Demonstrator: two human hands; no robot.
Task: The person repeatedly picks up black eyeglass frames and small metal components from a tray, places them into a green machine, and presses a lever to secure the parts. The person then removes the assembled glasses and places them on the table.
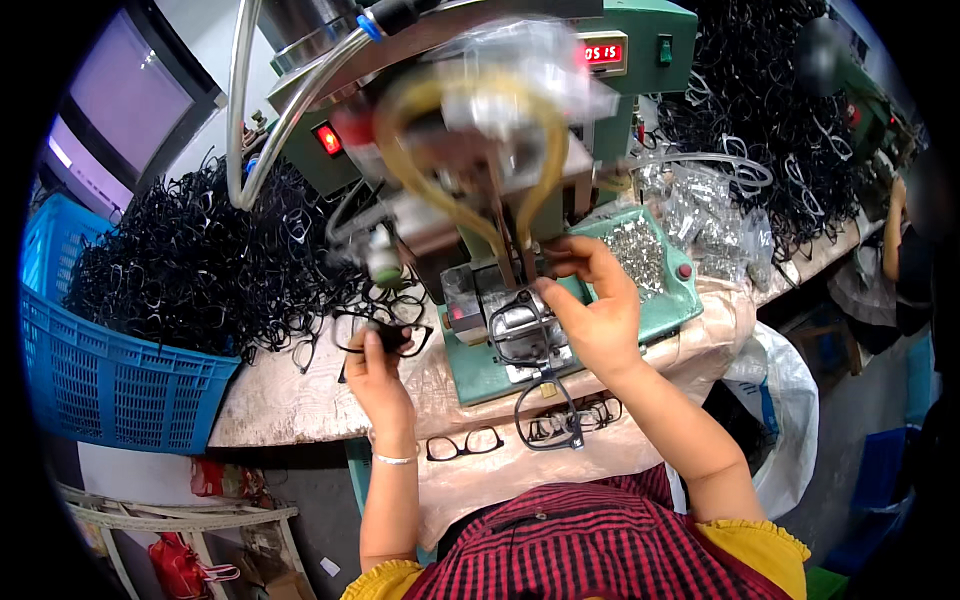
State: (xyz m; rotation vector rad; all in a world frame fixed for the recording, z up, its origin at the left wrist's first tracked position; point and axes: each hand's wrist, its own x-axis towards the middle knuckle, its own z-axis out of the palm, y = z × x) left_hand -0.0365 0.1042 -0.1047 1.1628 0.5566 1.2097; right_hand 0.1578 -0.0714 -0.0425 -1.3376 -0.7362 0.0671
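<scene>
My left hand (pixel 374 372) is closed on a black eyeglass frame (pixel 414 343), held left of the green press. A second black eyeglass frame (pixel 521 405) sits on the press fixture (pixel 518 318), one rim over the metal block and the other hanging off the front. My right hand (pixel 606 312) is at the fixture's right, its thumb and fingers curled beside the upright tool (pixel 507 262). Whatever lies between those fingertips is too small or hidden to make out. Small metal parts (pixel 636 256) fill a green tray (pixel 683 297) to the right.
Heaps of black eyeglass frames (pixel 190 260) cover the bench at left, beside a blue plastic basket (pixel 120 370). More frames (pixel 466 443) lie in the cloth at the front edge. Yellow tubing (pixel 550 190) loops over the fixture, blurred. Bags of metal parts (pixel 705 215) lie at right.
</scene>
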